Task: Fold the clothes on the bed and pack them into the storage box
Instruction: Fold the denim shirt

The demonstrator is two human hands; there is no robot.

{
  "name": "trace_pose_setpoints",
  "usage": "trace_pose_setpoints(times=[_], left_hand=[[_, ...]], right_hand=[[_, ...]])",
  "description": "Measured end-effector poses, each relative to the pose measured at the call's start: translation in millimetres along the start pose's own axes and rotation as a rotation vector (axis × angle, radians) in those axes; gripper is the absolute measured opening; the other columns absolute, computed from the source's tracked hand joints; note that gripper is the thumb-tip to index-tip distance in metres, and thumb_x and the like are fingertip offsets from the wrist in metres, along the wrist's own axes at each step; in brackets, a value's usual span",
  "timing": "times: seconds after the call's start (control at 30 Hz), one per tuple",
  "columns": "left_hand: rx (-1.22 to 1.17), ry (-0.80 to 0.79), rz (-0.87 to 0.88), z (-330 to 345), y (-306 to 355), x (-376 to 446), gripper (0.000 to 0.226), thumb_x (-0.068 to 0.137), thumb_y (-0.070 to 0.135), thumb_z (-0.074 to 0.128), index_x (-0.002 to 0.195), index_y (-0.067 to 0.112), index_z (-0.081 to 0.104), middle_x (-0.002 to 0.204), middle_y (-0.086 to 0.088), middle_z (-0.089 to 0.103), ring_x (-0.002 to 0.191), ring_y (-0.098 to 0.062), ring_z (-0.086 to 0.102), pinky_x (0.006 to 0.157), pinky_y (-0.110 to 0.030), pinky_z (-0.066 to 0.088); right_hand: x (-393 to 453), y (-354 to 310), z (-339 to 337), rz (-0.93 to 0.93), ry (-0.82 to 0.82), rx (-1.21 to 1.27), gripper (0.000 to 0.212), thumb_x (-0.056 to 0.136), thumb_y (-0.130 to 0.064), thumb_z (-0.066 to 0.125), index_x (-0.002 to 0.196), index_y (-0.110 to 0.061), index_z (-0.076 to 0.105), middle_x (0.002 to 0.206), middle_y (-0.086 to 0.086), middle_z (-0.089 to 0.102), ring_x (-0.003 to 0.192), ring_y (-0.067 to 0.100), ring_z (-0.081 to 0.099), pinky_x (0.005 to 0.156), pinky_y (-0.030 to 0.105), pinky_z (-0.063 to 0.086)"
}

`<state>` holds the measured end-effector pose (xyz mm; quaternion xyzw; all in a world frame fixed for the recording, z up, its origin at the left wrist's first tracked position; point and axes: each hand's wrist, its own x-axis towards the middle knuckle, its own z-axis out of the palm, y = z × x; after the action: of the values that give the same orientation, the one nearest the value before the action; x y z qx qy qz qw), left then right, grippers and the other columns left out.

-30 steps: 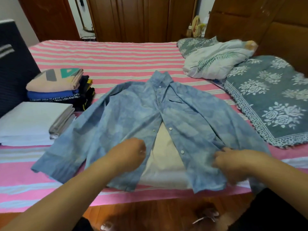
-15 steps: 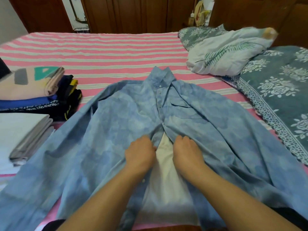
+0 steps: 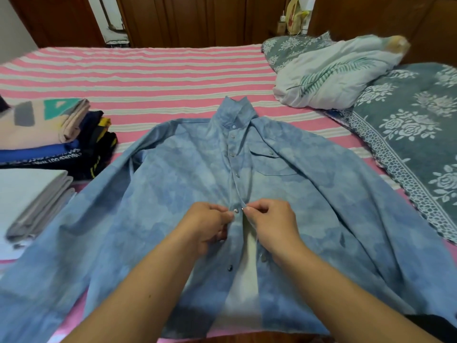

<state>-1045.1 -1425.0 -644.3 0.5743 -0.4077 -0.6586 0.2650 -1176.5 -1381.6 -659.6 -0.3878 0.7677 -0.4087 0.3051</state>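
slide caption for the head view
Both hands, left and right, pinch the blue shirt placket at a snap.

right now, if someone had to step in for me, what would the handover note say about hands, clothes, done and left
Left hand: pinches the left front edge of the light blue long-sleeved snap-button shirt at a mid-chest snap.
Right hand: pinches the opposite front edge, beside it.
Shirt: lies flat, face up, on the pink striped bed sheet, sleeves spread; snaps above the hands are closed, lower front gapes open.
Done: two stacks of folded clothes sit on the bed's left side.
Left: close the remaining snaps, fold the shirt, pack everything. The storage box is not in view.
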Motion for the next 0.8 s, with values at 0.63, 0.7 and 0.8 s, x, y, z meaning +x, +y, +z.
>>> trace_pose_setpoints(times=[0.63, 0.7, 0.8], left_hand=[[-0.065, 0.104, 0.02, 10, -27, 15, 0.028, 0.089, -0.01, 0.058, 0.065, 0.004, 0.061, 0.047, -0.006, 0.046, 0.04, -0.014, 0.038, 0.041, -0.021, 0.03], [-0.011, 0.088, 0.022, 8, -28, 16, 0.023, 0.089, -0.008, 0.06, 0.069, 0.003, 0.065, 0.055, -0.011, 0.052, 0.045, -0.016, 0.042, 0.046, -0.024, 0.034], [0.376, 0.086, 0.189, 3, -27, 11, 0.012, 0.089, 0.006, 0.063, 0.084, 0.005, 0.074, 0.072, -0.013, 0.067, 0.063, -0.019, 0.057, 0.064, -0.034, 0.049]], right_hand=[[-17, 10, 21, -0.185, -0.041, -0.205, 0.019, 0.093, -0.019, 0.063, 0.101, -0.023, 0.08, 0.091, -0.009, 0.071, 0.096, 0.015, 0.065, 0.075, 0.017, 0.044], [-16, 10, 19, -0.197, -0.068, -0.224, 0.019, 0.092, -0.017, 0.062, 0.099, -0.021, 0.079, 0.077, -0.012, 0.06, 0.092, 0.017, 0.064, 0.073, 0.019, 0.046], [-27, 11, 19, -0.264, -0.097, -0.404, 0.023, 0.092, -0.019, 0.058, 0.112, -0.023, 0.069, 0.095, -0.005, 0.058, 0.104, 0.025, 0.058, 0.088, 0.034, 0.047]])
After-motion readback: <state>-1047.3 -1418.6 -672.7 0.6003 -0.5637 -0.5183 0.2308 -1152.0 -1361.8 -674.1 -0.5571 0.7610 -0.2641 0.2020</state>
